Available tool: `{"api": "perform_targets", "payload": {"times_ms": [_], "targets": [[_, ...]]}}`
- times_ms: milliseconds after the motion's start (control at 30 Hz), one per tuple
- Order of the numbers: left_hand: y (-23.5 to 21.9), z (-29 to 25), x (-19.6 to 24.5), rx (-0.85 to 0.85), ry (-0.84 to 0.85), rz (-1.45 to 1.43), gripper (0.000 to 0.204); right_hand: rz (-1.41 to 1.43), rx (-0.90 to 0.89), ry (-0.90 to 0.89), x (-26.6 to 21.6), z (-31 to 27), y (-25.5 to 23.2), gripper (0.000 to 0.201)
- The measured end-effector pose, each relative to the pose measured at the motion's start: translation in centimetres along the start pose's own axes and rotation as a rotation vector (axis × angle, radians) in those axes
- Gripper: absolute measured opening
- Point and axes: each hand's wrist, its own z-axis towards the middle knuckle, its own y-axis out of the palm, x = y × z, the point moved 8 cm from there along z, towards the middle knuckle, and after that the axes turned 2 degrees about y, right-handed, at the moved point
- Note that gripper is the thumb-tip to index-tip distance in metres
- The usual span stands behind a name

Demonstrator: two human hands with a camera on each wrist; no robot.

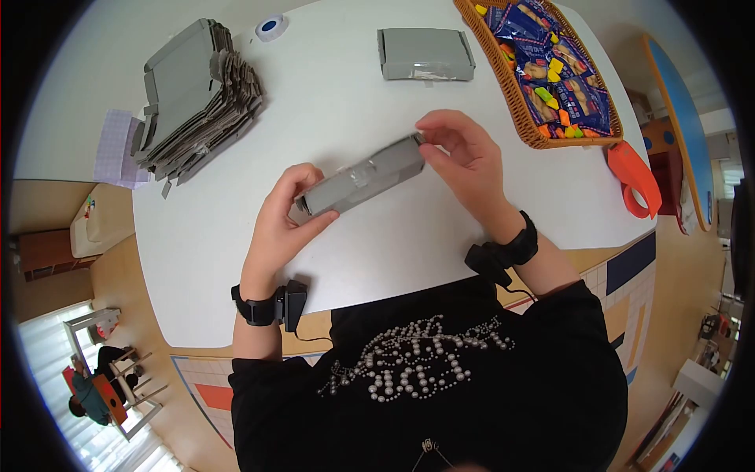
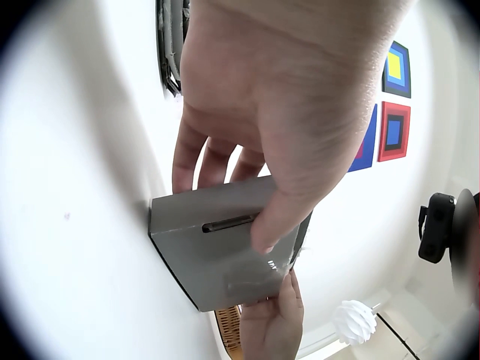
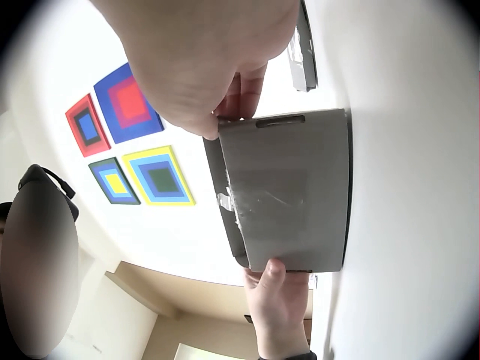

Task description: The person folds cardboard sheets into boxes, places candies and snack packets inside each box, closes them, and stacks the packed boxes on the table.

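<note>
A grey cardboard box (image 1: 385, 175) stands tilted up on its long side over the table, slanting from lower left to upper right, with clear tape on its upper edge. My left hand (image 1: 277, 212) grips its left end, thumb on the near face and fingers behind. At the other end, my right hand (image 1: 476, 169) pinches the upper corner between thumb and fingers. A slot shows in the box's grey panel (image 3: 292, 195) in the right wrist view, and a flap along the taped edge stands slightly apart. The left wrist view shows my left thumb (image 2: 271, 229) lying beside another slot.
Flattened grey boxes (image 1: 185, 94) are piled at the back left, by a tape roll (image 1: 270, 28). Another closed grey box (image 1: 426, 55) lies at the back. A wicker basket (image 1: 525, 130) of wrapped snacks and a red tape dispenser (image 1: 635, 179) stand at the right.
</note>
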Motion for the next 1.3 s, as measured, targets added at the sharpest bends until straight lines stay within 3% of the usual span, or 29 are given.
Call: {"api": "perform_targets", "payload": {"times_ms": [67,600,667,800,867,1000,1067,1167,1300], "targets": [[-0.5,0.0,-0.4,0.081,-0.057,-0.063,0.041,0.245,0.02,0.021,0.2,0.1,-0.3,0.02],[0.2,0.1,0.1,-0.018,0.034,0.038,0.039,0.177,0.061,0.307,2.5,-0.2,-0.8,0.014],[0.0,0.1,0.4,0.002,0.045,0.021,0.038,0.062,-0.008,0.111,1.0,-0.1,-0.3,0.011],[-0.3,0.1,0.3,0.005,0.051,0.075,0.038,-0.04,-0.032,-0.057,-0.2,0.1,-0.1,0.01],[-0.2,0.0,-0.1,0.0,0.042,0.036,0.038,-0.35,-0.038,-0.144,-1.0,0.1,-0.2,0.01],[-0.5,0.0,-0.3,0.027,0.018,0.039,0.039,-0.398,-0.113,-0.188,-1.2,0.3,0.5,0.015],[-0.8,0.0,0.8,0.057,0.172,0.187,0.043,-0.118,-0.047,0.018,-0.5,0.3,0.4,0.026],[-1.1,-0.4,0.1,0.132,0.146,0.044,0.045,-0.184,-0.193,0.045,0.4,0.5,0.2,0.037],[-1.0,-0.5,-0.8,0.133,0.031,0.026,0.045,-0.107,-0.249,-0.009,-0.6,0.5,1.0,0.034]]}}
